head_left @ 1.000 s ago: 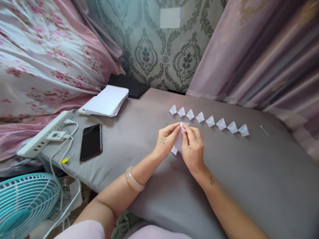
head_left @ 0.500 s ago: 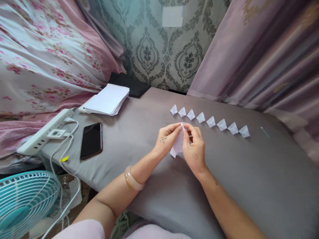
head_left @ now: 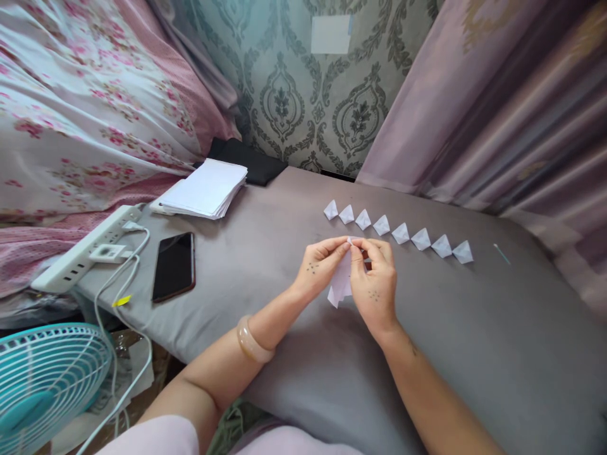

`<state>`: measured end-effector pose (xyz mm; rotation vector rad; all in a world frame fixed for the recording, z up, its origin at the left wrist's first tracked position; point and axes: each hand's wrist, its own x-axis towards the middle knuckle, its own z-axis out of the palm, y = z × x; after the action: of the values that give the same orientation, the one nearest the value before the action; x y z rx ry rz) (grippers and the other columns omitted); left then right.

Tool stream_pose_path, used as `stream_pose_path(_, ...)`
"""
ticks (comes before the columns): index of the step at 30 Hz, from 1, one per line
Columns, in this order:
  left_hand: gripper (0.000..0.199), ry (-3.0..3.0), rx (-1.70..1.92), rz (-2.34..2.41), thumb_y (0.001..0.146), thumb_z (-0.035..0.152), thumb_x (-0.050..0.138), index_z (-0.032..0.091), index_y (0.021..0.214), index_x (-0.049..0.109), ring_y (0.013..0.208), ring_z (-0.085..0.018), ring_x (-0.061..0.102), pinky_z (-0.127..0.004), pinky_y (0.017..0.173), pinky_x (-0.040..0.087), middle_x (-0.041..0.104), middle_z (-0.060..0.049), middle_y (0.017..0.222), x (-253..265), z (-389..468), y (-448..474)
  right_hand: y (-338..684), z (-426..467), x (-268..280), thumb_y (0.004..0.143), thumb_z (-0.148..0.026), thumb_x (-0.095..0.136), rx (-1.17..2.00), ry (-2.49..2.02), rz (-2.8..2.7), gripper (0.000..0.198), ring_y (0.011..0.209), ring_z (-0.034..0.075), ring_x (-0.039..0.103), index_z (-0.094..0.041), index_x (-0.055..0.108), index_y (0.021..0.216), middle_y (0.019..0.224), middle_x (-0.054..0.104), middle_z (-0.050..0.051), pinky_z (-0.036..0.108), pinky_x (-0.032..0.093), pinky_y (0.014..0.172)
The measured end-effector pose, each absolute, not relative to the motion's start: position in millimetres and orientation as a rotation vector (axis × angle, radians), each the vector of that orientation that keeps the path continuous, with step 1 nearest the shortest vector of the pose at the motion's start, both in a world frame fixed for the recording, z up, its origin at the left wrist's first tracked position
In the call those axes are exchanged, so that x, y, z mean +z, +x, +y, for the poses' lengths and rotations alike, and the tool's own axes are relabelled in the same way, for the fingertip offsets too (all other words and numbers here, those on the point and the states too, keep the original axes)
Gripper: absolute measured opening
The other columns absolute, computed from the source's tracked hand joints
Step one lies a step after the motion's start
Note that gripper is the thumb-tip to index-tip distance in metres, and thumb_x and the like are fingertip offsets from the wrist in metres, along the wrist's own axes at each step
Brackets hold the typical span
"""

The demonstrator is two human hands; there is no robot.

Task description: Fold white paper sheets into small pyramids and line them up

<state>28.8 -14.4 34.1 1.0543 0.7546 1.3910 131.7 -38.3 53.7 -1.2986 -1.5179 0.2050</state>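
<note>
Between my two hands hangs a folded sheet of white paper [head_left: 339, 285], its lower end loose below the fingers. My left hand [head_left: 318, 266] pinches its top edge between thumb and fingers. From the other side, my right hand [head_left: 374, 278] is closed on the same top edge, thumb tips almost meeting. Part of the paper is hidden behind the right hand. Just beyond my hands, several small folded white paper pieces [head_left: 380, 225] with pointed tops stand in a slanting row on the grey-covered table [head_left: 265, 253].
A stack of white paper [head_left: 205, 184] lies at the back left beside a black flat item [head_left: 251, 163]. Nearer are a phone [head_left: 174, 266] and a white power strip [head_left: 85, 249] with cables. A fan [head_left: 47, 385] stands lower left; a thin cotton swab [head_left: 501, 254] lies far right.
Both hands have shifted slightly right and down with the paper, still pinching its top edge. The row of folded pieces stays in place.
</note>
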Motion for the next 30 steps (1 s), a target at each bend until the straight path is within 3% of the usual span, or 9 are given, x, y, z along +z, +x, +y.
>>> stream_pose_path(9,0.025,1.055,1.38,0.77,0.078,0.034,0.071,0.018,0.096,0.076,0.093,-0.02,0.066,-0.033,0.089,0.049,0.074,-0.007,0.095,40.1,-17.1,27.8,139.5,-39.9,61.9,0.092,-0.027,0.049,0.196,-1.357,-1.615,0.018,0.082,0.018,0.063,-0.021,0.066,0.094,0.092,0.067,0.006,0.033,0.051,0.073)
stream_pose_path(18,0.029,0.824,1.33,0.738,0.072,0.036,0.076,0.015,0.092,0.075,0.073,-0.016,0.066,-0.028,0.072,0.05,0.074,-0.007,0.081,44.8,-17.7,26.8,133.5,-43.4,63.7,0.092,-0.028,0.051,0.309,-1.33,-1.547,0.017,0.078,0.014,0.061,-0.021,0.064,0.1,0.093,0.067,0.004,0.029,0.05,0.071)
stream_pose_path(30,0.028,0.841,1.34,0.763,0.071,0.035,0.077,0.014,0.09,0.076,0.074,-0.016,0.066,-0.028,0.073,0.049,0.074,-0.007,0.082,49.6,-19.8,25.9,131.9,-45.1,64.9,0.091,-0.03,0.053,0.486,-1.359,-1.46,0.019,0.08,0.015,0.062,-0.021,0.066,0.102,0.096,0.067,0.004,0.029,0.051,0.072)
